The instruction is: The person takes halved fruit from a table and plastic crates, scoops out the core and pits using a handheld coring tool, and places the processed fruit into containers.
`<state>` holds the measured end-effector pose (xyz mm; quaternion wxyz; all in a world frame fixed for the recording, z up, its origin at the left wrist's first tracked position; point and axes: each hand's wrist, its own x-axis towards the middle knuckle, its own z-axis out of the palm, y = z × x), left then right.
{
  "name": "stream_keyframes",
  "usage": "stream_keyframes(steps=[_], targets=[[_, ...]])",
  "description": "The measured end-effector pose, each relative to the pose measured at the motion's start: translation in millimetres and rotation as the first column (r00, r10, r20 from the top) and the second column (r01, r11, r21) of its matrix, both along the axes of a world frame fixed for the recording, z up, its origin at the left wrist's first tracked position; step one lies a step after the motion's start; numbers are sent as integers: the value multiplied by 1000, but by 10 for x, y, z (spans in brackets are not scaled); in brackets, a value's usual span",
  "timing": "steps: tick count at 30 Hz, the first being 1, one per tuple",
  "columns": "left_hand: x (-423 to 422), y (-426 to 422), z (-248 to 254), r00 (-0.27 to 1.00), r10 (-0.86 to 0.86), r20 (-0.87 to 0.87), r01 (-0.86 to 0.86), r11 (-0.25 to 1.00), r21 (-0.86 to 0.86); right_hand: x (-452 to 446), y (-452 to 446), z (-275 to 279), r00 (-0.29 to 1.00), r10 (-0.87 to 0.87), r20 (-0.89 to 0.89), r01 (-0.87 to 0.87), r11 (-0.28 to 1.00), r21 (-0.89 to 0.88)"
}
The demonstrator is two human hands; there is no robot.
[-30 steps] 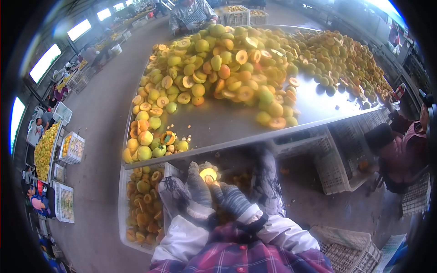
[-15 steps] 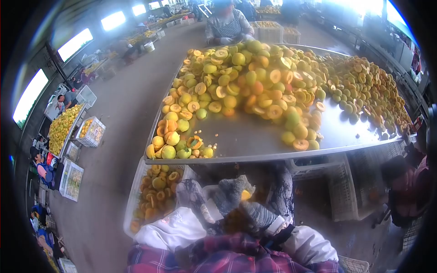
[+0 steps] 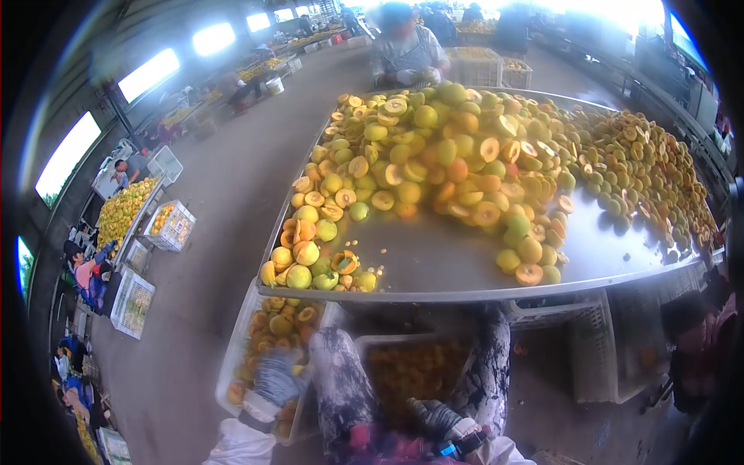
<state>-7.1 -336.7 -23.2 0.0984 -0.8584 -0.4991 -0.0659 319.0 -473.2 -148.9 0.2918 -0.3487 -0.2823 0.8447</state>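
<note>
My left hand (image 3: 273, 378), in a grey glove, is down in the white crate (image 3: 236, 341) at my left, over halved yellow stone fruit (image 3: 280, 322). Blur and the fruit around it hide how its fingers are set. My right hand (image 3: 435, 418), also gloved, is between my knees above a second crate (image 3: 411, 339) holding yellow-orange pieces. Its fingers are curled together; what they hold, if anything, I cannot make out. In front of me, a metal table (image 3: 403, 248) bears a large heap of whole and halved yellow-green stone fruit (image 3: 434, 147).
A person (image 3: 403, 58) stands at the table's far side. Small pits (image 3: 380, 271) lie near the front edge. Another crate (image 3: 593, 341) is under the table at right, with a person in dark clothing (image 3: 697, 333) beyond. Other workers and crates (image 3: 170, 226) line the left side.
My left hand has gone from between my knees to the left crate. The yellow piece seen between my hands is out of sight. My right hand has lowered, and the view has shifted slightly.
</note>
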Motion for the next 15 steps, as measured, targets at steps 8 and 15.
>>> stream_keyframes(steps=[8,15], targets=[[811,2067,799,975,32,221,-97,953,289,-25,40,-361,746,-98,659,-96,963,252],[1656,3853,364,802,425,-419,-512,851,-117,197,319,-239,152,-967,205,-418,-251,-873]])
